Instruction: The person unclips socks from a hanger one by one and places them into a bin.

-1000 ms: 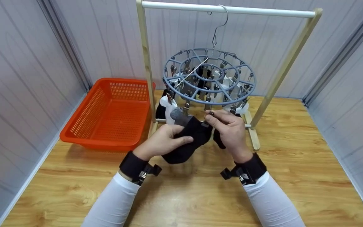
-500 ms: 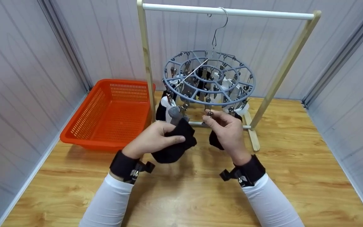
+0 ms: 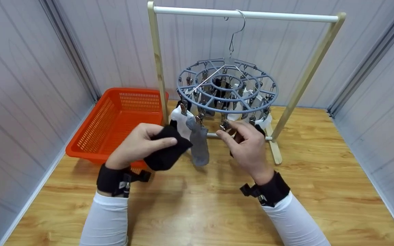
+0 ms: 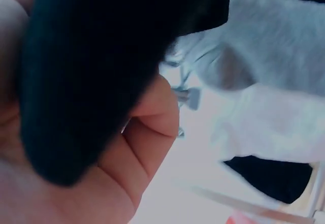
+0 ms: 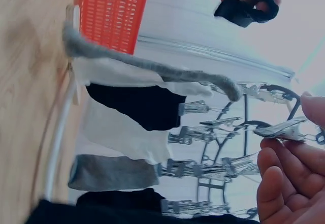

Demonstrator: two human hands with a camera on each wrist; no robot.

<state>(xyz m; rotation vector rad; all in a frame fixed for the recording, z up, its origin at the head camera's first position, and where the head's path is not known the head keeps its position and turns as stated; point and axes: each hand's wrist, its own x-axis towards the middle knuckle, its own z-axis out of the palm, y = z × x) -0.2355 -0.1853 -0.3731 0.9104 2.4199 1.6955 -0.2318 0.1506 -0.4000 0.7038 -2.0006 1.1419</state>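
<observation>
My left hand (image 3: 135, 145) grips a folded black sock (image 3: 168, 153), thumb on top, in front of the orange basket. In the left wrist view the black sock (image 4: 96, 76) lies across the palm and hides part of the fingers. My right hand (image 3: 248, 147) is at the front rim of the round grey clip hanger (image 3: 217, 110), with thumb and fingers about a metal clip (image 3: 223, 125). The right wrist view has this clip (image 5: 279, 130) between thumb and fingertips, with no sock in it. Left of it, a grey sock (image 3: 199, 145) hangs from another clip.
An orange basket (image 3: 80, 145) stands on the wooden floor at left. The hanger hooks over the white bar (image 3: 286, 16) of a wooden-legged rack. White socks (image 3: 181, 121) and several grey and black ones hang from other clips. Panelled walls enclose three sides.
The black sock has come away from the front clip and moved left and towards me in my left hand, uncovering the hanging grey sock. My right hand has stayed at the clip.
</observation>
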